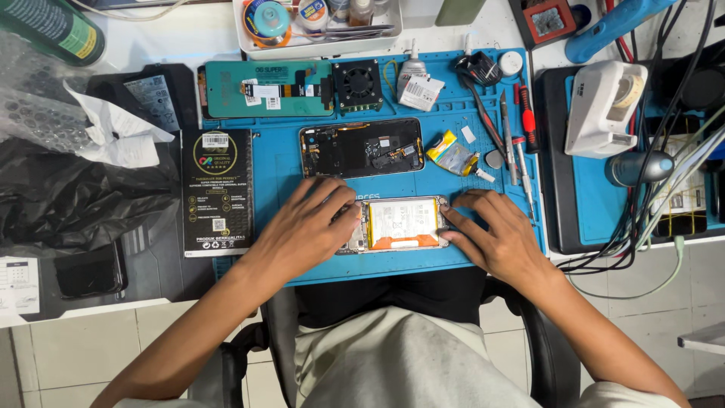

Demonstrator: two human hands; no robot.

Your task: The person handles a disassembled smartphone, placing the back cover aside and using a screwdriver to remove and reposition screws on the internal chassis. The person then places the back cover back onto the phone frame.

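An opened phone body [399,224] with a white battery and an orange strip lies near the front edge of the blue work mat [279,162]. My left hand [306,230] rests on its left end, fingers spread over that side. My right hand [495,234] presses against its right end, with the thumb on the edge. Just behind lies a second dark phone frame [361,147] showing its inner parts. A teal replacement screen [260,89] with a flex cable sits at the mat's back left.
A black flat box [217,193] lies left of the mat, beside crumpled black plastic [68,196] and bubble wrap. A small fan [357,83], screwdrivers [521,128] and tweezers sit at the back right. A white device [604,106] and tangled cables stand to the right.
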